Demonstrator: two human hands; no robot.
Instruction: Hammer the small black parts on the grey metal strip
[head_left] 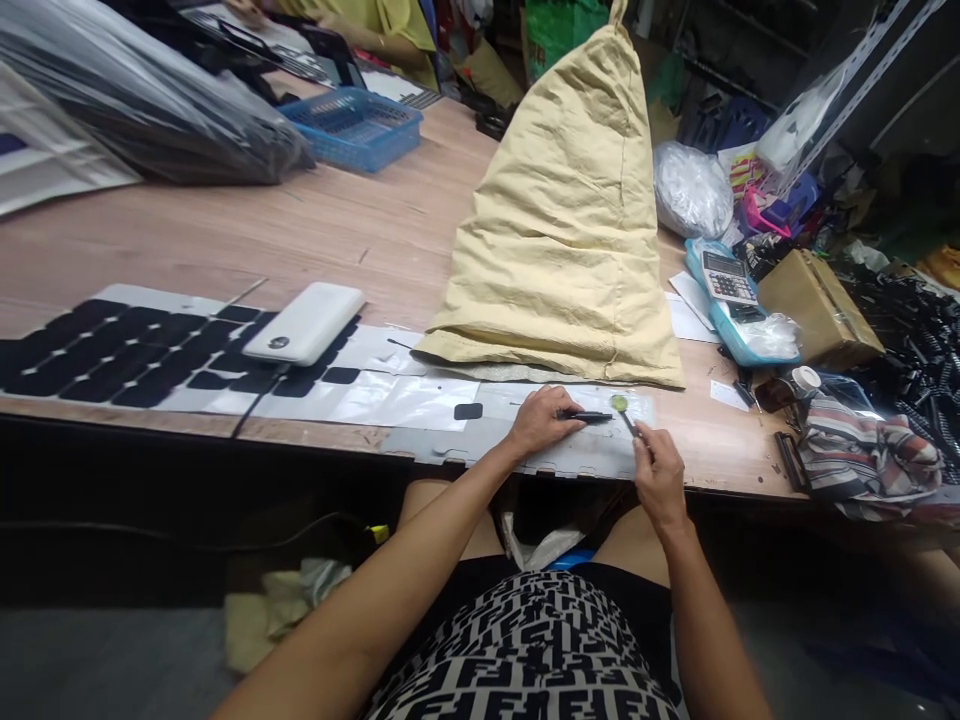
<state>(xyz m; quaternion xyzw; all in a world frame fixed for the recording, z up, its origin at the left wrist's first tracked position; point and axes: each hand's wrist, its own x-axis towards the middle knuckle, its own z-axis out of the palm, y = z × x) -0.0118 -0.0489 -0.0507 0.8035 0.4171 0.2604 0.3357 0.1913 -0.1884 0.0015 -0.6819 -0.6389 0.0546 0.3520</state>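
Fingers of the left hand (541, 421) pinch a slim black pen-like piece (596, 416) while those of the right hand (660, 468) grip a thin dark stick with a round yellow-green end (628, 419), above a flat grey sheet (435, 446) at the wood-grain table's (405, 230) near edge. Beyond lies a pale-yellow cloth sack (562, 240); leftward, a white rectangular slab (307, 322) rests on black rounded-square pieces (124, 352).

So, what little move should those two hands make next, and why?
I'd perhaps ease the black rod in the left hand a little toward the dark stick in the right hand. The rod's tip points toward that stick, just below its yellow-green round end, and a small gap seems to separate them. I can't tell exactly what either piece is.
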